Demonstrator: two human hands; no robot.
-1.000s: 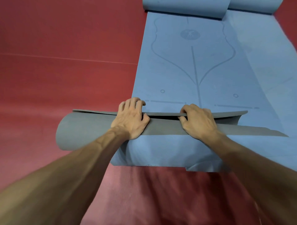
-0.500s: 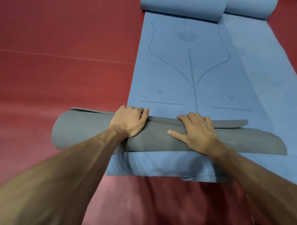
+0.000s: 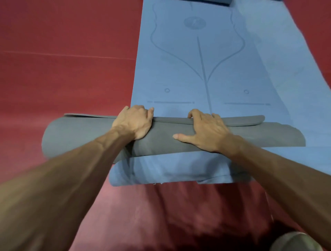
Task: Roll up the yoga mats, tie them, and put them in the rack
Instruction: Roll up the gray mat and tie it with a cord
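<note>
A grey yoga mat roll (image 3: 77, 136) lies crosswise over the near end of a flat blue yoga mat (image 3: 197, 71) with printed alignment lines. My left hand (image 3: 134, 121) sits on the roll's top left of centre, its fingers curled over the far edge of the roll. My right hand (image 3: 206, 130) lies on the roll right of centre, fingers hooked over the far edge and thumb stretched out to the left along the grey surface. The roll's left end juts past the blue mat over the floor. A loose grey flap (image 3: 247, 120) shows at the far side.
Red floor (image 3: 62, 71) surrounds the mats. A second blue mat (image 3: 286, 62) lies flat along the right side. The curled end of a blue mat (image 3: 211, 1) shows at the top edge. A round grey object (image 3: 295, 241) sits at the bottom right corner.
Both hands have rolled the grey mat forward over the blue mat, and the roll has grown thicker. My right thumb has spread out to the left.
</note>
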